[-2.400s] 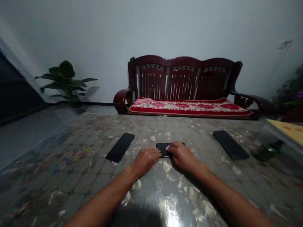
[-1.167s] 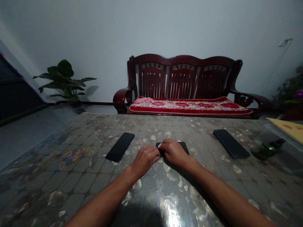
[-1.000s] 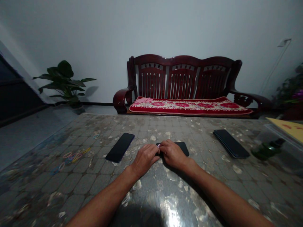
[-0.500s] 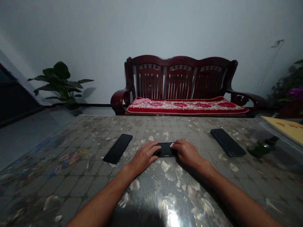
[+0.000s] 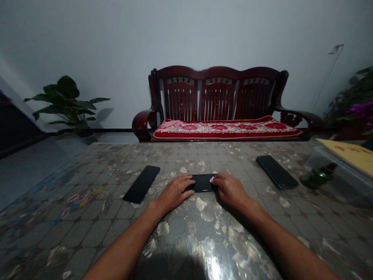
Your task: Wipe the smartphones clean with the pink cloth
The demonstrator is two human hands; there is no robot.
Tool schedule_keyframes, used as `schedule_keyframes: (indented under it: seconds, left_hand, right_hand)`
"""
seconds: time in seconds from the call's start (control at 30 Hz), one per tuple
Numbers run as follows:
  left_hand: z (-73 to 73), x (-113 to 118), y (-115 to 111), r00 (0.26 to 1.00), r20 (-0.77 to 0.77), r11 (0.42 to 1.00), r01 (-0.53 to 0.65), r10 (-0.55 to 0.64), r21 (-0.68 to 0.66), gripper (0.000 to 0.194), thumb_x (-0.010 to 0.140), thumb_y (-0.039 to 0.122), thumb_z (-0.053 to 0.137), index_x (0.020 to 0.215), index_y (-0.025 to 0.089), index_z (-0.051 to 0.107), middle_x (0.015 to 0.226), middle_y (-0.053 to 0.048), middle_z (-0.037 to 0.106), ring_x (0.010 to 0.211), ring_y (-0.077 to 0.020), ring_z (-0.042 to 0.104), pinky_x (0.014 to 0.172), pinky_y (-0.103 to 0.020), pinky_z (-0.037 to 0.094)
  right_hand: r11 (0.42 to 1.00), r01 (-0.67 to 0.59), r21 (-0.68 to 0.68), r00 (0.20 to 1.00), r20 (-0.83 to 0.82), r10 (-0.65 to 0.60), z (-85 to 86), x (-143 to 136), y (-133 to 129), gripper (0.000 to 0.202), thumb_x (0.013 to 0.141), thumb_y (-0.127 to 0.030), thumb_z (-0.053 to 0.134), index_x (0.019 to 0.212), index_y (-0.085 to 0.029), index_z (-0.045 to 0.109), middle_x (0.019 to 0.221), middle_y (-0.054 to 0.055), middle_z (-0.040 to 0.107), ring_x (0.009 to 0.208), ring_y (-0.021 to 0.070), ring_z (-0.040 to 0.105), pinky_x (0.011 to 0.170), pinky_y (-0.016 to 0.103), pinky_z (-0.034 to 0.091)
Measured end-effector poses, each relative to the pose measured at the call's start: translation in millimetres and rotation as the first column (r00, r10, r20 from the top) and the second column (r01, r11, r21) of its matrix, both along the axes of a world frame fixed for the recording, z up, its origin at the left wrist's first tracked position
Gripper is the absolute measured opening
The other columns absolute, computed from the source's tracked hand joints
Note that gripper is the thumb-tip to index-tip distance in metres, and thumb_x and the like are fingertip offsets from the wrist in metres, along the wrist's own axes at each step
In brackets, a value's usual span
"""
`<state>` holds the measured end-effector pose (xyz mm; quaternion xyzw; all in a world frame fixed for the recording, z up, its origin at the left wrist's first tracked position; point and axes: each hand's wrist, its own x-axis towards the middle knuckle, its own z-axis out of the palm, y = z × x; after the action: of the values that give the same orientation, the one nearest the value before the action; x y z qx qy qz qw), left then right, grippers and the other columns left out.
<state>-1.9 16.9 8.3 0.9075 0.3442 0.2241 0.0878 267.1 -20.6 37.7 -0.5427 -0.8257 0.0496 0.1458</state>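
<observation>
A dark phone (image 5: 203, 182) lies flat and crosswise on the table between my hands. My left hand (image 5: 177, 190) grips its left end, with the fingers along the far side and the thumb near the close edge. At the phone's right end, the bent fingers of my right hand (image 5: 229, 187) pinch a small pale pink piece (image 5: 212, 179) against the screen. What that piece is made of cannot be made out, since the fingers cover most of it. Another dark phone (image 5: 142, 184) rests slantwise to the left of my left hand.
Further right lie dark stacked phones (image 5: 276, 172), beside a green bottle (image 5: 319, 176) and a clear plastic box (image 5: 346, 171) with a yellow sheet (image 5: 349, 153) on top. Colored rubber bands (image 5: 83, 199) are scattered at left. Beyond the patterned table (image 5: 186, 233) stands a wooden bench (image 5: 220, 97).
The view has shifted slightly, so the surroundings sit a little further left. My left thumb shows nearer the phone's close edge; the right hand stays at the right end with the pink piece.
</observation>
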Motion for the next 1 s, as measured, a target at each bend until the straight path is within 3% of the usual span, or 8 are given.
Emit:
schedule_keyframes:
  seconds: [0.1,0.2,0.47,0.73,0.83,1.0]
  left_hand:
    - [1.2,3,-1,0.998,0.057,1.0,0.01,-0.01,-0.007,0.029,0.088,0.021,0.072,0.117,0.019,0.068,0.132,-0.012,0.067,0.128,-0.0261,0.061,0.109,-0.044,0.05]
    - [3.3,6,-1,0.996,0.094,1.0,0.009,-0.007,-0.02,0.028,0.087,0.021,0.071,0.115,0.021,0.067,0.129,-0.01,0.068,0.121,-0.024,0.064,0.104,-0.04,0.054]
    - [-0.4,8,2,0.998,0.052,0.999,-0.045,0.043,0.031,0.038,0.082,0.026,0.079,0.119,0.021,0.071,0.134,-0.013,0.066,0.122,-0.0296,0.063,0.105,-0.046,0.052]
    - [-1.8,7,3,1.0,0.013,0.998,-0.026,0.025,0.05,0.042,0.084,0.028,0.078,0.125,0.021,0.07,0.135,-0.013,0.066,0.123,-0.0294,0.063,0.108,-0.049,0.05]
    - [-3.1,6,4,1.0,0.013,0.999,-0.021,0.02,0.047,0.043,0.084,0.029,0.079,0.125,0.02,0.07,0.136,-0.014,0.066,0.123,-0.0299,0.063,0.107,-0.05,0.05]
    - [-6.1,6,6,0.999,0.029,0.999,-0.025,0.025,0.025,0.045,0.083,0.029,0.081,0.126,0.022,0.07,0.135,-0.013,0.066,0.124,-0.0295,0.062,0.107,-0.049,0.05]
  right_hand:
    - [0.993,0.118,-0.014,0.992,0.036,-0.118,3.3,7,2,0.04,0.088,-0.003,0.049,0.112,-0.021,0.077,0.11,0.009,0.073,0.104,0.0225,0.062,0.088,0.029,0.044]
    - [0.987,0.157,-0.018,0.986,0.057,-0.156,5.8,4,2,0.039,0.089,-0.004,0.049,0.112,-0.019,0.077,0.111,0.011,0.072,0.104,0.0238,0.062,0.088,0.03,0.044]
    - [0.998,-0.05,-0.037,0.999,0.01,0.05,6.0,-10,-5,0.038,0.086,-0.005,0.053,0.109,-0.022,0.078,0.114,0.008,0.072,0.108,0.0222,0.06,0.092,0.029,0.044]
    - [0.985,0.173,-0.011,0.983,0.062,-0.172,7.4,3,3,0.036,0.09,-0.005,0.05,0.111,-0.018,0.077,0.108,0.012,0.072,0.105,0.0246,0.061,0.089,0.03,0.043]
    - [0.991,0.137,-0.008,0.99,0.046,-0.136,4.2,-3,1,0.036,0.09,-0.005,0.05,0.112,-0.017,0.076,0.112,0.012,0.071,0.106,0.0242,0.061,0.092,0.031,0.043]
    - [0.999,-0.048,0.013,0.999,-0.009,0.048,-1.6,-14,-4,0.034,0.09,-0.006,0.052,0.111,-0.019,0.076,0.113,0.009,0.071,0.108,0.022,0.06,0.095,0.029,0.043]
